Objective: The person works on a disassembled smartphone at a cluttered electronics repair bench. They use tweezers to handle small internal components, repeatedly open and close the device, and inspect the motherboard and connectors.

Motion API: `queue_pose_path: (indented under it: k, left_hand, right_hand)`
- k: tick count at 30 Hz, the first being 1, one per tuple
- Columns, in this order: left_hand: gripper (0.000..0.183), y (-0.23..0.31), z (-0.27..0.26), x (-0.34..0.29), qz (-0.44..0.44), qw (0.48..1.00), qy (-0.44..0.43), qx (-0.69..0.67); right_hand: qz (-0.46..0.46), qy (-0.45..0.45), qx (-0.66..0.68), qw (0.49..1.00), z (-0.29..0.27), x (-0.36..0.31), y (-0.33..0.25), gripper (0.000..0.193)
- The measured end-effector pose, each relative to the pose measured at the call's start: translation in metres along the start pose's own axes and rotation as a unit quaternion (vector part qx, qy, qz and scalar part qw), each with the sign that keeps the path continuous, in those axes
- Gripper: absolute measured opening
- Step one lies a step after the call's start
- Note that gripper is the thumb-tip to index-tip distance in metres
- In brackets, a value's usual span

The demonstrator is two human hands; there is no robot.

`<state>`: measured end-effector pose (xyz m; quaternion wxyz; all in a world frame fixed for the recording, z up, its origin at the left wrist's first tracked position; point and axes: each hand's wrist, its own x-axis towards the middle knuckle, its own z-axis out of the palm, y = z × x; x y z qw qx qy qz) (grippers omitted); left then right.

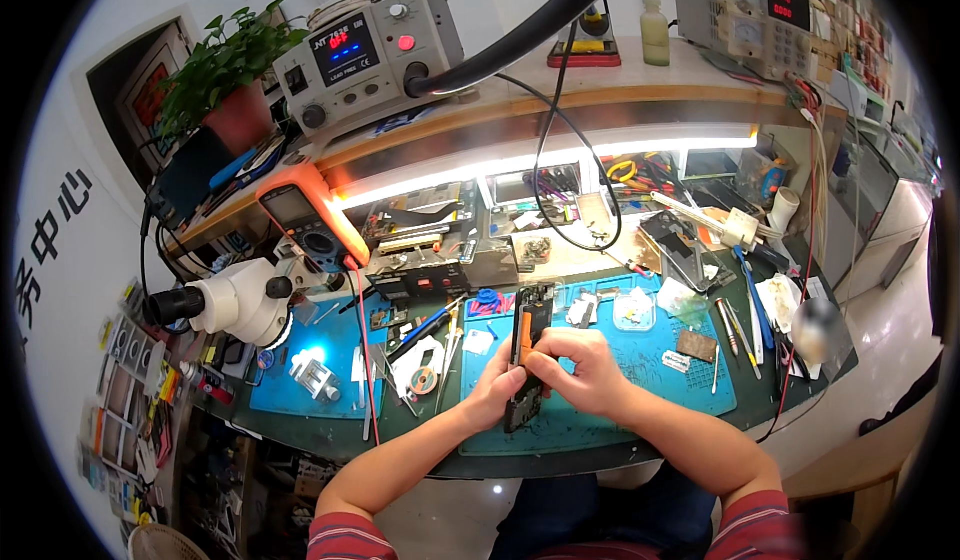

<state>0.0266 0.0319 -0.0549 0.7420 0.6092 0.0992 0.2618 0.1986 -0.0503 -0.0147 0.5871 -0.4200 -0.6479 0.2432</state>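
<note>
My left hand (pixel 490 392) is closed round the edge of an opened black phone (pixel 521 416), held upright and slightly tilted over the blue mat (pixel 600 440). An orange strip (pixel 525 332) lies along the phone's inner side. My right hand (pixel 590 372) pinches at the lower end of this strip, thumb and fingers pressed together against the phone. The fingertips partly hide that spot. Just beyond the phone are a clear plastic box (pixel 634 311) of small parts and some red and blue small pieces (pixel 490 303).
A microscope (pixel 235 303) stands at left above a metal clamp (pixel 316 376) on a second mat. An orange multimeter (pixel 313 215) leans under the shelf, its red lead crossing the bench. Tweezers and a solder reel (pixel 424 380) lie left; pens, tools and a blue-handled tool (pixel 755 300) lie right.
</note>
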Motion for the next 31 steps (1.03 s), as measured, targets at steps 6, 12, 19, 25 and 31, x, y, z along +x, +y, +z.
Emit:
queue_pose_path:
  k: [6,12,19,25,31]
  left_hand:
    - [0.073,0.001,-0.007,0.0,-0.001,1.0,0.016,0.013]
    - [0.086,0.011,-0.004,-0.001,-0.019,0.997,0.034,0.064]
    - [0.088,0.018,0.001,0.004,-0.018,0.995,-0.02,0.101]
    - [0.072,0.007,-0.001,0.0,-0.019,0.998,-0.031,0.047]
    - [0.066,-0.004,-0.001,-0.001,-0.014,0.998,-0.045,0.047]
  right_hand:
    - [0.112,-0.045,0.003,0.993,-0.017,0.006,0.007,0.031]
    - [0.089,-0.093,-0.035,0.991,-0.015,0.014,-0.001,0.036]
    - [0.054,-0.117,-0.022,0.991,-0.02,0.011,0.001,0.028]
    - [0.103,-0.099,0.015,0.99,-0.012,0.008,-0.008,0.033]
    - [0.079,-0.081,-0.007,0.994,-0.013,0.001,-0.003,0.034]
